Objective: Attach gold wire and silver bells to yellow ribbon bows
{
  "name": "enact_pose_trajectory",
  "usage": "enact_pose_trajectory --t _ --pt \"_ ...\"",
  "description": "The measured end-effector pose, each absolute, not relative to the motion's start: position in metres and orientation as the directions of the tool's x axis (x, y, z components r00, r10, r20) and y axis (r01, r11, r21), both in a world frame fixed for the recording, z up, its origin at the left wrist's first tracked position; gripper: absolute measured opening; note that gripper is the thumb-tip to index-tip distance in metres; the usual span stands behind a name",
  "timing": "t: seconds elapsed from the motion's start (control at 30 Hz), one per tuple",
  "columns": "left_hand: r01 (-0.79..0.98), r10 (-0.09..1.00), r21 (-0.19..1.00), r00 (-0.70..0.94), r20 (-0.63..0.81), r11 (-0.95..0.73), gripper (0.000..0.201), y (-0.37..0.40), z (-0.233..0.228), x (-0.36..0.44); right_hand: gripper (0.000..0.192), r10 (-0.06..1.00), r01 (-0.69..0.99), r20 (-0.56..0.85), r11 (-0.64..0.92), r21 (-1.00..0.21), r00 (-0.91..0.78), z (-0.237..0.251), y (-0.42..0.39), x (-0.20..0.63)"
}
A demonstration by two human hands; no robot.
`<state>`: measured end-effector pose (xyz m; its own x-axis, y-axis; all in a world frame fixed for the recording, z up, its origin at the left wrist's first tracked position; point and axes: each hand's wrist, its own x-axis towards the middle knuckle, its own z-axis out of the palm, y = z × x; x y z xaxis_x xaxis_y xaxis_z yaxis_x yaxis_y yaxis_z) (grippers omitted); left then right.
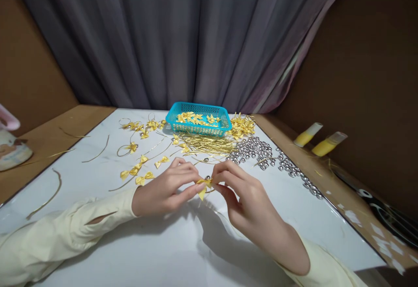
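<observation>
Between my two hands, just above the white board, is a small yellow ribbon bow (202, 192) with a silver bell (207, 178) at its top. My left hand (173, 184) pinches the bow's left side between thumb and fingers. On the other side, my right hand (237, 187) is closed at the bow's right edge, its fingertips pressed together. A thin gold cord shows below the right fingertips. Loose yellow bows (144, 178) lie to the left of my left hand, some with gold cord by them. Silver bells (251, 148) are heaped beyond my right hand.
A blue basket (198, 128) with yellow bows stands at the back, gold cords (209, 144) in front of it. More yellow bows (242, 126) are piled beside it. Two yellow-filled tubes (329, 143) and black scissors (385, 213) lie right. A mug (13, 150) stands far left.
</observation>
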<state>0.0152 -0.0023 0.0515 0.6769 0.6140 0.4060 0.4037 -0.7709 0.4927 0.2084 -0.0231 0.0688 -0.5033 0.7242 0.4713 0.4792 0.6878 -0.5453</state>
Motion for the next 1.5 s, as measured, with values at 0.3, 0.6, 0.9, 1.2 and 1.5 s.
enact_pose_trajectory --t 0.3,0.6,0.9,1.2,1.5 --pt "0.394 0.621 0.529 0.692 0.367 -0.751 0.024 -0.0022 0.0529 0.0137 0.023 0.767 0.458 0.444 0.636 -0.622 -0.463 0.0698 -0.0235 0.2093" --pt "0.390 0.625 0.515 0.646 0.438 -0.764 0.023 -0.0018 0.0481 0.0158 0.023 0.770 0.419 0.461 0.631 -0.653 -0.441 0.0685 -0.0228 0.2074" --pt "0.386 0.628 0.521 0.640 0.443 -0.761 0.026 -0.0026 0.0498 0.0161 0.026 0.766 0.384 0.458 0.630 -0.676 -0.450 0.0688 -0.0226 0.2077" --pt "0.391 0.675 0.581 0.608 0.419 -0.713 0.021 -0.0038 0.0505 0.0178 0.028 0.740 0.382 0.489 0.664 -0.643 -0.462 0.0641 -0.0231 0.2069" --pt "0.400 0.696 0.599 0.585 0.415 -0.693 0.020 -0.0045 0.0486 0.0194 0.028 0.731 0.380 0.499 0.674 -0.634 -0.465 0.0621 -0.0228 0.2061"
